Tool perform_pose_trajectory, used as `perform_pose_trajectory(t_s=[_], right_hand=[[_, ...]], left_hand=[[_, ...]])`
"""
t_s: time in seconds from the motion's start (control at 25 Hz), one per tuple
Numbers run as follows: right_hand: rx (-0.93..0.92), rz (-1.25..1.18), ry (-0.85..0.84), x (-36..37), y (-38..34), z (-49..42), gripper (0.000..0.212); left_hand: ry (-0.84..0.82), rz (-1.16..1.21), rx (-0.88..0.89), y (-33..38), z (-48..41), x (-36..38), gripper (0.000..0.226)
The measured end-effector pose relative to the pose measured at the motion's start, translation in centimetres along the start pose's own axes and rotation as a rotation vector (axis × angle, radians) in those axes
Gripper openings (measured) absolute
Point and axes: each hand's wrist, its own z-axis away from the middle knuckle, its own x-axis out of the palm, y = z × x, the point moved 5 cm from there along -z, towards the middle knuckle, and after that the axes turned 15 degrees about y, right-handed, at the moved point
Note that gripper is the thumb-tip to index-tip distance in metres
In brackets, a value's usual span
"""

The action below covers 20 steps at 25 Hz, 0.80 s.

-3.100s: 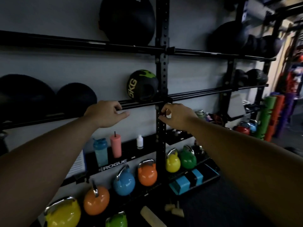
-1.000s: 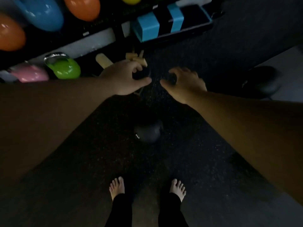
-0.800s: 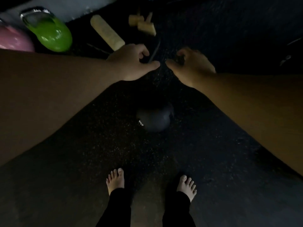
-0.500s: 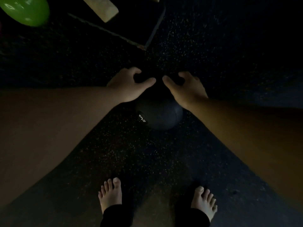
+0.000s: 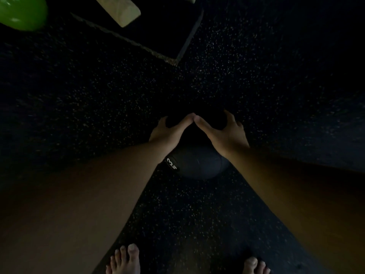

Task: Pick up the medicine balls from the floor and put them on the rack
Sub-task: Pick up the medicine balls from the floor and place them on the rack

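Green kettlebell, pale block

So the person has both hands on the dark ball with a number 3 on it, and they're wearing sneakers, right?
Not quite: the feet are bare. The head view shows bare toes at the bottom edge, no sneakers. The rest holds: the left hand and right hand are both on the dark ball, which has a 3 on its side.
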Motion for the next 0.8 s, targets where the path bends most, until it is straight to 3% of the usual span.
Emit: perform_pose_trajectory(t_s=[0.16,0.32,0.4,0.68,0.8], right_hand=[[0.016,-0.091,0.054,-1.2,-0.7,1.2,0.119],[-0.023,-0.146,0.071,-5.0,-6.1,3.5,0.119],[-0.06,-0.181,0.09,-8.1,-11.2,5.2,0.123],[-0.323,-0.316,0.153,-24.5,-36.1,15.3,0.116],[-0.396,-0.414,0.209,-31.7,-47.8,22.6,0.125]], left_hand=[[0.051,0.053,0.007,1.1,1.4,-0.8,0.102],[0.076,0.044,0.107,6.3,3.6,-6.0,0.099],[0.081,0.068,0.142,10.5,5.2,-10.5,0.108],[0.253,0.263,0.301,28.2,15.2,-32.6,0.101],[0.331,0.287,0.397,36.4,22.0,-45.4,0.123]])
